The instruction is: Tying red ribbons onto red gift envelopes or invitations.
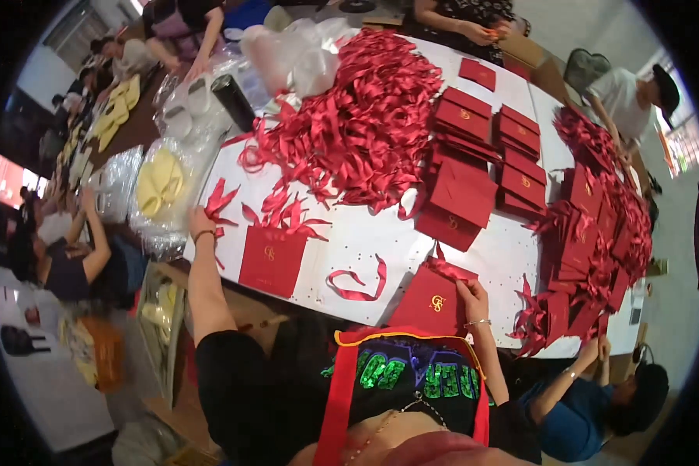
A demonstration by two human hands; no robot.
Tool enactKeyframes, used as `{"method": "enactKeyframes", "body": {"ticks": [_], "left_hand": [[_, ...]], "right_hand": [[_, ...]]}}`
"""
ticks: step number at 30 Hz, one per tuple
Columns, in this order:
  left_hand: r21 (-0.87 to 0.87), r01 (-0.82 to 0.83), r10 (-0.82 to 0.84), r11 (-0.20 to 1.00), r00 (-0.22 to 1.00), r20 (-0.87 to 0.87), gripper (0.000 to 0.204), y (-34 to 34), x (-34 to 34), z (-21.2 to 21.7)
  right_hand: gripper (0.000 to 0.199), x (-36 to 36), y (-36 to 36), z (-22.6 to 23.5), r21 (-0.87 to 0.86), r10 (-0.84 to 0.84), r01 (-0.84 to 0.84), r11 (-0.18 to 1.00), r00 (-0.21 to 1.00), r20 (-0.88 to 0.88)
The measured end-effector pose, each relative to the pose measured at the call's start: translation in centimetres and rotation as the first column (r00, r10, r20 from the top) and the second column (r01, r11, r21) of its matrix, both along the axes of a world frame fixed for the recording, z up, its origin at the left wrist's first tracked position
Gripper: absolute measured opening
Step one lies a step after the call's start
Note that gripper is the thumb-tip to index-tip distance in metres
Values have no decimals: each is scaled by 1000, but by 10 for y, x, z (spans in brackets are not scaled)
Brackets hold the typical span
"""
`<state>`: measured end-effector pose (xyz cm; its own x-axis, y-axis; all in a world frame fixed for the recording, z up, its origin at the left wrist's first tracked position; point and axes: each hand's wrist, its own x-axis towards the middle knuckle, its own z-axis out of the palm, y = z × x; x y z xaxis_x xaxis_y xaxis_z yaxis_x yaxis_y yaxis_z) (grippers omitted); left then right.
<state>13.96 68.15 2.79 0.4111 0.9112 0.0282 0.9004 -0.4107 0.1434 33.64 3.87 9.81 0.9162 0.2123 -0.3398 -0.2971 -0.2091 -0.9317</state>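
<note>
My right hand [474,301] grips the upper right edge of a red paper bag [421,303] with a gold emblem, close to my chest. A ribbon [449,269] lies along that bag's top edge. At the table's left edge, my left hand [199,220] is closed on a small bunch of red ribbon [222,200]; its fingertips are small and hard to see. Between my arms, another red bag [272,262] lies flat with ribbons [287,214] at its top. To its right is a single loose loop of ribbon [359,293].
A large heap of red ribbons [365,116] covers the far middle of the white table [326,268]. Stacked red bags [462,116] stand to its right, and ribboned bags [582,256] pile up at the far right. A dark cylindrical bottle [232,102] stands by plastic wrapping. Several people work around.
</note>
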Motion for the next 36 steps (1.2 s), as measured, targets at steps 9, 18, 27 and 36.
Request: {"method": "enactKeyframes", "body": {"ticks": [9,18,27,36], "left_hand": [[121,124,-133,985,989,69,46,119,-1,151],[-311,789,-167,529,456,874,24,30,205,330],[-22,722,-267,691,284,921,24,-93,463,360],[593,459,-706,661,648,285,29,-78,579,318]], "right_hand": [[8,-8,11,10,112,-12,10,994,1000,13],[8,-6,15,7,190,30,-31,981,1000,8],[10,-8,7,3,141,-85,87,986,996,-15],[12,-3,13,5,113,-113,124,986,989,-98]]}}
